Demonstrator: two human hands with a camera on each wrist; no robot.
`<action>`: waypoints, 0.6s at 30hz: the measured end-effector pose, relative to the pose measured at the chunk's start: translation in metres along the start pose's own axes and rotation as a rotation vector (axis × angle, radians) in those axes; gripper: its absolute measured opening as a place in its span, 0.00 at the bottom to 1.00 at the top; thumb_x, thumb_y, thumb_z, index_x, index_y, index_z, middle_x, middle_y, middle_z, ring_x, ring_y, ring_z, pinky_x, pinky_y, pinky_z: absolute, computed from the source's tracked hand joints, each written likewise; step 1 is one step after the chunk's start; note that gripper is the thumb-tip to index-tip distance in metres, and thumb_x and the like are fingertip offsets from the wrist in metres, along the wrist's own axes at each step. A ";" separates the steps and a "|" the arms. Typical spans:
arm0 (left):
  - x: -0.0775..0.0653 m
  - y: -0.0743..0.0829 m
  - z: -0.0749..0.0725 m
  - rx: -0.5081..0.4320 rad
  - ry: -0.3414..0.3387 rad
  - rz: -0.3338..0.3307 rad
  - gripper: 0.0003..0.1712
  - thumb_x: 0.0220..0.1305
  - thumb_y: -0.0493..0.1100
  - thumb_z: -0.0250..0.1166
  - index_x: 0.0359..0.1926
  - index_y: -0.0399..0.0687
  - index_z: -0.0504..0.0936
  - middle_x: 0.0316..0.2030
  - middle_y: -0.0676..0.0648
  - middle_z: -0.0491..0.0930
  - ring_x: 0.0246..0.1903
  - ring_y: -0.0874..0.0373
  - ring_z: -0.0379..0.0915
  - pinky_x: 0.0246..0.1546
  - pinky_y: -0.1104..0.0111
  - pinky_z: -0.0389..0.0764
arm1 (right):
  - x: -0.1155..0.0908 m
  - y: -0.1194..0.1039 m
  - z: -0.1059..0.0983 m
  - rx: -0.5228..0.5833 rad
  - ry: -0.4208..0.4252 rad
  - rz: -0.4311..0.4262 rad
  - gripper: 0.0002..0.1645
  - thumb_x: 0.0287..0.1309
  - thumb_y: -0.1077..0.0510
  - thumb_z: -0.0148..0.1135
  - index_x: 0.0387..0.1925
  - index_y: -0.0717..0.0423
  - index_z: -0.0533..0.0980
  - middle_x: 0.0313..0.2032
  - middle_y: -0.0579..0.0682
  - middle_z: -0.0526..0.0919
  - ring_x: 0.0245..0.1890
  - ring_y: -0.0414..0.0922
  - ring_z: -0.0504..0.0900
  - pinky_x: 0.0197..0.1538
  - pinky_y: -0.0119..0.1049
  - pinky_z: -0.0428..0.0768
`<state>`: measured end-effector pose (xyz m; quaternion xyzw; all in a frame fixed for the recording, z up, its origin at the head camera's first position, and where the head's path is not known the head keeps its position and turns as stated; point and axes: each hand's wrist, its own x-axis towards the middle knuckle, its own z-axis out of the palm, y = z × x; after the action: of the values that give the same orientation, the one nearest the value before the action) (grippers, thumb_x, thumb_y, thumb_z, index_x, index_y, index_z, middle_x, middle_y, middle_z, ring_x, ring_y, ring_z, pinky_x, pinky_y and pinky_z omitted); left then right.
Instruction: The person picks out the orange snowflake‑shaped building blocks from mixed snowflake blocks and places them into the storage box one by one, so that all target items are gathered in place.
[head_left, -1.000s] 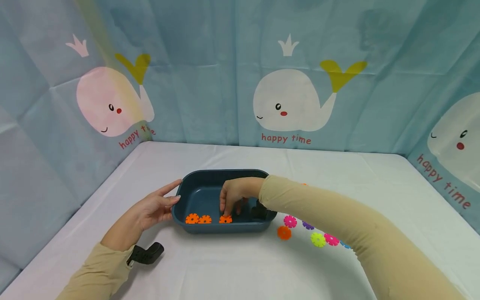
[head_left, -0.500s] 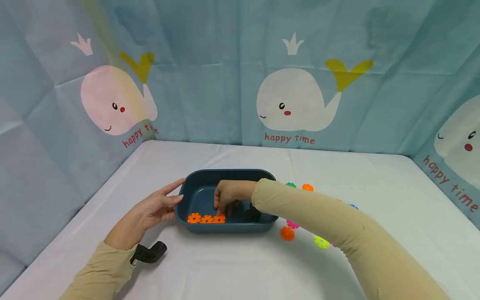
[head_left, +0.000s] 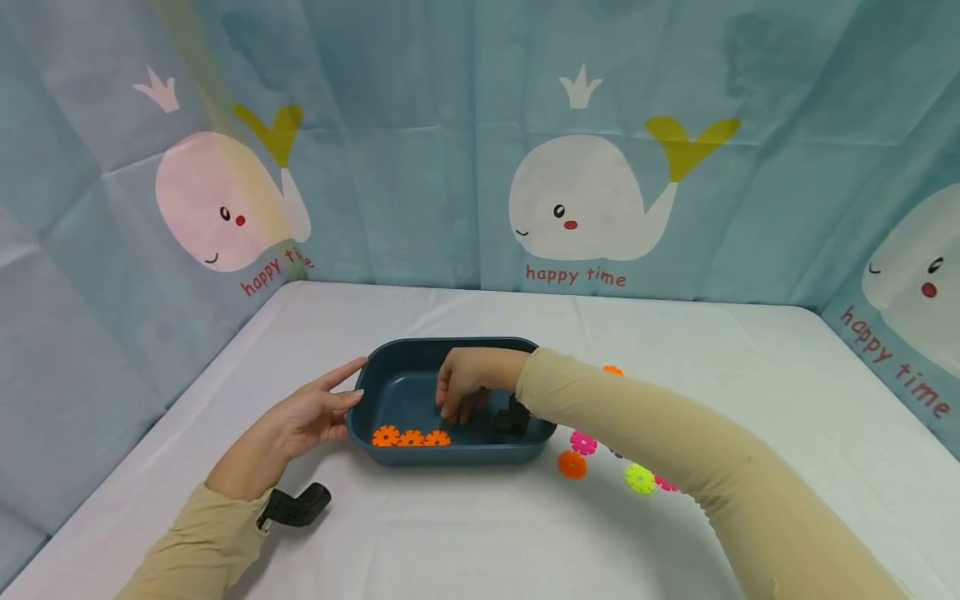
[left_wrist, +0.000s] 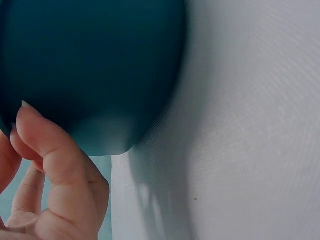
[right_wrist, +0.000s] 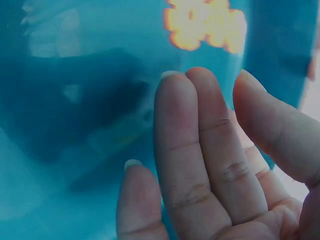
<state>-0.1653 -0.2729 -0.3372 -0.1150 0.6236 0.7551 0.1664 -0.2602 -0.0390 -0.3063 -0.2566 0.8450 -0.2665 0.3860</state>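
A dark blue rectangular basin stands on the white table. My left hand holds its left end, with thumb and index finger at the rim; in the left wrist view the thumb lies against the outer wall. Inside the basin, three orange flower-shaped discs form a row along the near wall, at the left. My right hand is over the basin floor, behind and right of that row. The right wrist view shows its fingers loosely extended and holding nothing, apart from the blurred orange discs.
Right of the basin lie loose flower discs: orange, pink, yellow-green and others partly hidden under the right sleeve. A black wrist device sits on the left wrist. A whale-print curtain encloses the table.
The right hand slid an orange disc left against the other two, then let it go and lifted slightly up and away. The left hand has stayed at the basin's end.
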 end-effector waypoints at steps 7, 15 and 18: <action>0.000 -0.001 0.000 -0.006 0.009 0.003 0.43 0.70 0.33 0.57 0.77 0.52 0.45 0.34 0.49 0.73 0.29 0.60 0.72 0.32 0.69 0.82 | -0.018 0.001 -0.015 0.040 0.030 -0.021 0.07 0.58 0.65 0.66 0.39 0.62 0.81 0.29 0.51 0.86 0.31 0.46 0.86 0.43 0.43 0.81; 0.000 -0.001 -0.001 -0.018 -0.002 0.001 0.43 0.70 0.34 0.57 0.77 0.53 0.44 0.33 0.49 0.73 0.29 0.60 0.73 0.32 0.70 0.82 | -0.045 0.010 -0.032 0.074 0.055 -0.022 0.14 0.60 0.63 0.65 0.47 0.63 0.80 0.33 0.50 0.87 0.34 0.45 0.86 0.49 0.46 0.79; 0.000 -0.001 0.000 -0.011 -0.001 0.001 0.43 0.70 0.34 0.57 0.77 0.53 0.44 0.33 0.50 0.73 0.29 0.60 0.73 0.32 0.70 0.82 | -0.055 0.014 -0.036 0.089 0.066 -0.036 0.14 0.61 0.63 0.65 0.48 0.64 0.79 0.33 0.51 0.86 0.34 0.45 0.85 0.48 0.45 0.80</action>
<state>-0.1651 -0.2732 -0.3383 -0.1154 0.6194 0.7587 0.1657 -0.2607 0.0159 -0.2667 -0.2455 0.8400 -0.3189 0.3639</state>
